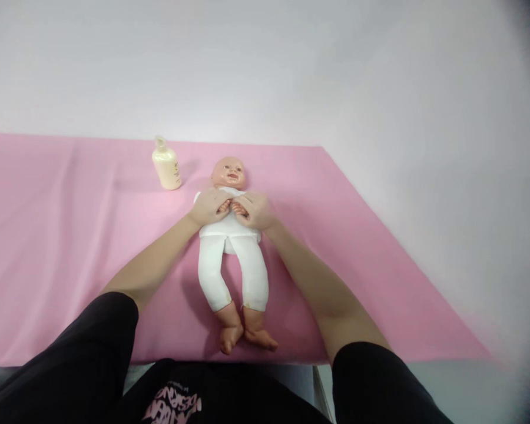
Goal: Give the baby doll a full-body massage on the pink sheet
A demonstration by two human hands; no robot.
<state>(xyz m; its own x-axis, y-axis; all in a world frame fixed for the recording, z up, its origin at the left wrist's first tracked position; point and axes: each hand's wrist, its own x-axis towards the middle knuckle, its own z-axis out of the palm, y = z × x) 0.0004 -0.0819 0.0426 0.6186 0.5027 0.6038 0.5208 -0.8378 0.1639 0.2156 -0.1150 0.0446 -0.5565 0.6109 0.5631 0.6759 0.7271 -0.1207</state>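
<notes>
A baby doll (232, 235) in a white top and white leggings lies on its back in the middle of a pink sheet (70, 235), head away from the viewer and bare feet near the sheet's front edge. Both of the doll's small hands are drawn together over its chest. The person's left hand (208, 205) curls around one of them, and the right hand (255, 210) curls around the other, fingers folded closed and gripping; the two hands nearly touch at the centre of the chest. Bare forearms reach forward out of black sleeves (92, 353). As a judgement, this hold goes best with a light, even grip on both sides, keeping the doll's arms level and its body flat and centred. A cream pump bottle (166, 165) stands upright near the doll's head, to the left, apart from it.
</notes>
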